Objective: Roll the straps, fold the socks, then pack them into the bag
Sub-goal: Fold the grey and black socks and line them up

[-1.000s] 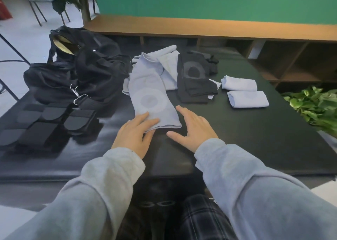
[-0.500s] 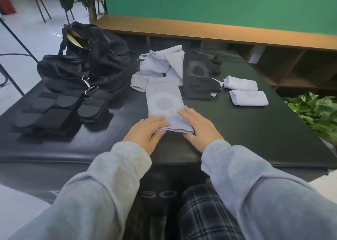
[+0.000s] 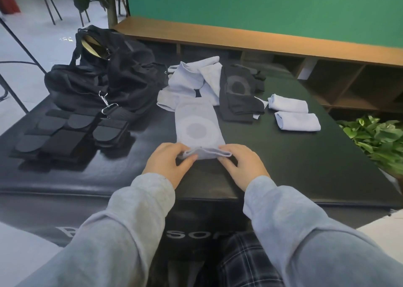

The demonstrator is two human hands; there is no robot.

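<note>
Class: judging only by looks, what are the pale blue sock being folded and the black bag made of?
Pale blue sock: soft matte knit, likely; it bends limply at the pinched hem. Black bag: probably woven synthetic fabric; it slumps in creases.

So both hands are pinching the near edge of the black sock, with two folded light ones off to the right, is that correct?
Not quite. The head view shows the left hand and right hand pinching the near edge of a light grey sock, not the black one. The two folded light socks do lie to the right.
</note>
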